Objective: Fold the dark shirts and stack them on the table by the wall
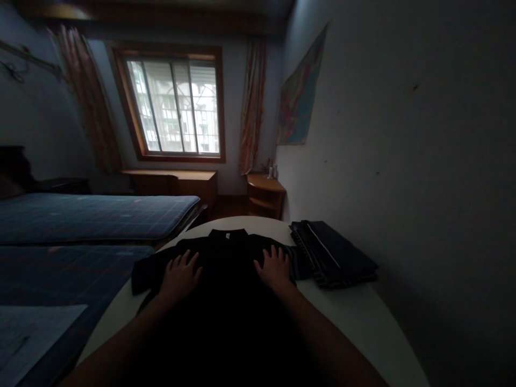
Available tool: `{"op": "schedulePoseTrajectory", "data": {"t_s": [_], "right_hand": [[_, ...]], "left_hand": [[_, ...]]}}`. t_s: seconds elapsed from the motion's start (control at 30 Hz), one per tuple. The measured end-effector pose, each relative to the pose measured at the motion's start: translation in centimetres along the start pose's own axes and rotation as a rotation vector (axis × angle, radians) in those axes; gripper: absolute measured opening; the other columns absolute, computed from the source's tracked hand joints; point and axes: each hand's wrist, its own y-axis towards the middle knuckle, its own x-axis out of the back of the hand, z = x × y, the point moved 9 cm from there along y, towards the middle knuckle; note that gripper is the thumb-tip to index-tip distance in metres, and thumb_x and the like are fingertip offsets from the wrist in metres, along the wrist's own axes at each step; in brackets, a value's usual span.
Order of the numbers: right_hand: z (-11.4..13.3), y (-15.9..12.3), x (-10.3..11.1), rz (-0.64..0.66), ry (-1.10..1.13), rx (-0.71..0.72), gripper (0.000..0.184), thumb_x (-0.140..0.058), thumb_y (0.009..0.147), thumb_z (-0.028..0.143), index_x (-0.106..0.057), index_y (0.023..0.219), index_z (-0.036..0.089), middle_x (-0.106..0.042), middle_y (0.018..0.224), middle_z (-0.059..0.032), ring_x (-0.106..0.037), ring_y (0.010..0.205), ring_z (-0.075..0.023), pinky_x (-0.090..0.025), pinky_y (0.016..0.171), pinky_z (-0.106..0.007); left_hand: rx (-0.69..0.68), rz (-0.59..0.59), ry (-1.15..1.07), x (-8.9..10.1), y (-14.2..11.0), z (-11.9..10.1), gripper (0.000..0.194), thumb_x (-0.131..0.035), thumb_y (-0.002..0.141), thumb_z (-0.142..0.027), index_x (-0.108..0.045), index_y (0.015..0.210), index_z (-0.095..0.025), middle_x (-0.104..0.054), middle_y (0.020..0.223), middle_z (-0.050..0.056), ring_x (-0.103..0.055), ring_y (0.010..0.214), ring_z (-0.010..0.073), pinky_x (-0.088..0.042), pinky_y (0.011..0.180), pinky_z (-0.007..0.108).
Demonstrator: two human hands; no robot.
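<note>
A black short-sleeved shirt [229,285] lies spread out on a round white table [346,322], its collar at the far side with a small white label inside. My left hand [181,274] rests on the shirt near the left sleeve, fingers spread. Toward the other sleeve, my right hand [274,269] lies flat on the cloth, its fingers apart too. Neither hand grips anything. The shirt's lower part fades into the dark between my forearms.
Folded dark clothes [334,252] are stacked at the table's right side, close to the wall. Beds with blue plaid mattresses [97,215] stand to the left. Beyond are a wooden desk [193,180], a corner shelf [266,185] and a window [173,107].
</note>
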Motion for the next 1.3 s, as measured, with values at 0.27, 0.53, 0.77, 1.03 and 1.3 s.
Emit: {"op": "schedulePoseTrajectory", "data": {"t_s": [0.27,0.53,0.77,1.03,1.3], "right_hand": [[-0.6,0.8,-2.6,0.199,0.073,-0.044,0.08,-0.03,0.093,0.067,-0.024,0.156,0.018,-0.012,0.164,-0.0136,-0.005,0.149,-0.0401,-0.004,0.113,-0.065],[-0.3,5.4,-3.6,0.147,0.067,0.018,0.082,-0.028,0.093,0.066,-0.022,0.156,0.014,-0.013,0.164,-0.0106,-0.005,0.15,-0.0337,-0.002,0.116,-0.06],[-0.1,6.7,-2.3,-0.014,0.121,0.065,0.069,-0.039,0.092,0.06,-0.044,0.147,0.019,-0.03,0.16,-0.0091,-0.019,0.148,-0.0303,-0.011,0.117,-0.055],[0.9,4.7,-2.1,-0.011,0.11,0.19,0.053,-0.04,0.097,0.049,-0.051,0.141,0.023,-0.043,0.153,-0.0075,-0.031,0.143,-0.0263,-0.017,0.116,-0.05],[4.1,-2.9,0.1,-0.053,0.152,0.401,0.051,-0.035,0.099,0.053,-0.058,0.134,0.024,-0.047,0.15,-0.0081,-0.039,0.138,-0.0237,-0.017,0.117,-0.044]], "left_hand": [[0.015,0.113,-0.076,-1.8,-0.5,-3.3,0.066,-0.037,0.094,-0.061,-0.034,0.152,-0.029,-0.031,0.159,0.015,-0.029,0.141,0.0496,-0.028,0.107,0.062],[0.049,0.09,-0.143,-2.6,2.5,-2.9,0.067,-0.036,0.093,-0.063,-0.034,0.152,-0.031,-0.028,0.16,0.012,-0.022,0.144,0.0485,-0.022,0.109,0.065],[0.05,0.002,-0.209,-2.1,3.7,-2.6,0.062,-0.04,0.095,-0.057,-0.043,0.148,-0.026,-0.036,0.157,0.013,-0.027,0.144,0.0438,-0.025,0.111,0.062],[-0.08,-0.027,-0.233,-1.3,1.7,-2.8,0.054,-0.048,0.093,-0.047,-0.051,0.143,-0.028,-0.042,0.154,0.009,-0.033,0.143,0.0371,-0.028,0.113,0.056],[-0.202,-0.139,-0.245,1.0,-1.5,-3.8,0.052,-0.048,0.093,-0.038,-0.051,0.143,-0.021,-0.044,0.152,0.01,-0.037,0.141,0.0299,-0.026,0.117,0.049]]}}
